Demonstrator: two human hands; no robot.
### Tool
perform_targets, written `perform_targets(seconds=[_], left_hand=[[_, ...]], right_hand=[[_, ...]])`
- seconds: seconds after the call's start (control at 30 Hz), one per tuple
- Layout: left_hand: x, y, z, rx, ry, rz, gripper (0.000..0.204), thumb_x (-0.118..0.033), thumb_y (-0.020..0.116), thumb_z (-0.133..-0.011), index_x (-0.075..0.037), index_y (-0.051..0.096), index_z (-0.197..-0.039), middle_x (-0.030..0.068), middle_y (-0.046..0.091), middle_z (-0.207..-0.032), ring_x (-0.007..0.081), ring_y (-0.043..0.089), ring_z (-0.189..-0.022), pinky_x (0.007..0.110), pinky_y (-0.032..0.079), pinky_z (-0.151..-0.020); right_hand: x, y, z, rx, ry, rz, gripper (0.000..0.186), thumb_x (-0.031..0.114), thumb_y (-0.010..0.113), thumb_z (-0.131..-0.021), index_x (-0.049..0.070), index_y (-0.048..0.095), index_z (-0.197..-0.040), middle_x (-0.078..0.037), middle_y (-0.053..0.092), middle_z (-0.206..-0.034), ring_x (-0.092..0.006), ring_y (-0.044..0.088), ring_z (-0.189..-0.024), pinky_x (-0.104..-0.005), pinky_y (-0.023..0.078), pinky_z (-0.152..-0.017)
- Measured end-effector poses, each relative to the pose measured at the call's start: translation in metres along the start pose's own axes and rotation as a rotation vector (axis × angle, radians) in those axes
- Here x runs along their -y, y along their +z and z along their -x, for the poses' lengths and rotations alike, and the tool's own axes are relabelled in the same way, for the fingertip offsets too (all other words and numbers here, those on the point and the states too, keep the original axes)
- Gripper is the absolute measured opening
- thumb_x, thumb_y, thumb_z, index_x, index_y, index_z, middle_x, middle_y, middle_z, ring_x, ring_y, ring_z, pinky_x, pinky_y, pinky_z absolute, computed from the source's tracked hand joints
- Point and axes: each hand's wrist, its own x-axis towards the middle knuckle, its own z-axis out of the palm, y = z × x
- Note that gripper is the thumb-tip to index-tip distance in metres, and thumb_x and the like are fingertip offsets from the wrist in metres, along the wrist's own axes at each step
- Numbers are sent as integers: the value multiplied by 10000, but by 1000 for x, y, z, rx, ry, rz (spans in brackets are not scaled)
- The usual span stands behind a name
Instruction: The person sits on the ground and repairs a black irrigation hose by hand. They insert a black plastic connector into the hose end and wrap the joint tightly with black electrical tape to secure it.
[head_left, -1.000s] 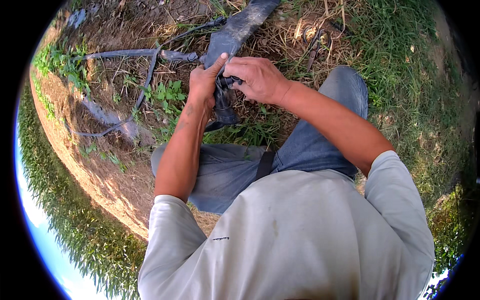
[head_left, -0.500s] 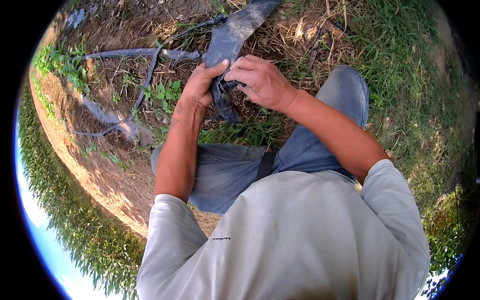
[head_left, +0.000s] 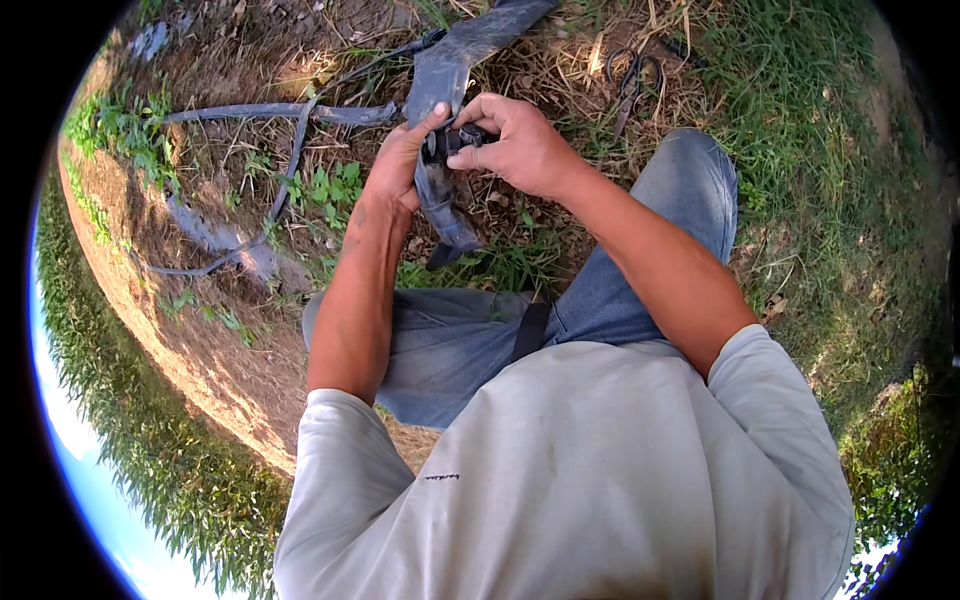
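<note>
A wide, flat grey-black hose [head_left: 447,68] runs down from the top of the view, and its lower end hangs below my hands. My left hand [head_left: 396,168] is closed round the hose from the left, thumb resting on top. My right hand [head_left: 530,148] pinches a black plastic fitting [head_left: 467,138] between thumb and fingers, right against the hose. Whether the fitting is seated in the hose wall cannot be told, as fingers cover part of it.
Scissors [head_left: 630,85] with dark handles lie on dry straw at the upper right. Narrow flat drip tape [head_left: 270,110] stretches over the soil to the left, with another strip [head_left: 294,165] crossing it. My bent knee [head_left: 690,180] is below the scissors. Grass [head_left: 800,120] grows at the right.
My right hand has shifted and turned slightly, so the black fitting now shows between its fingers. The hose's lower end has straightened and hangs more openly. My left hand stays on the hose.
</note>
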Motion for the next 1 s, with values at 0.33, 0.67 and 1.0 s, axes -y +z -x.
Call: perform_targets(seconds=[0.33, 0.67, 1.0], left_hand=[[0, -10, -14, 18, -28, 230, 340, -355, 674, -1034, -25, 661, -1113, 104, 754, -971, 224, 742, -828, 371, 632, -747], [-8, -11, -11, 168, -94, 366, 302, -336, 697, -1021, -34, 681, -1037, 73, 748, -907, 175, 733, -776, 330, 637, -697], [-20, 6, 11, -47, -112, 101, 385, -447, 653, -1035, -64, 696, -1041, 26, 729, -855, 137, 712, -705, 295, 604, -576]], right_hand=[[11, 17, 4, -200, -227, 276, 306, 75, 831, -828, 46, 656, -1078, -95, 717, -827, -222, 671, -694, -354, 537, -701], [2, 21, -10, -381, -670, 625, 301, -35, 729, -758, 49, 626, -1028, -130, 681, -962, -366, 680, -912, -423, 551, -816], [4, 3, -30, -290, -971, 861, 218, 17, 661, -769, 118, 637, -961, -33, 633, -881, -255, 636, -845, -398, 522, -761]])
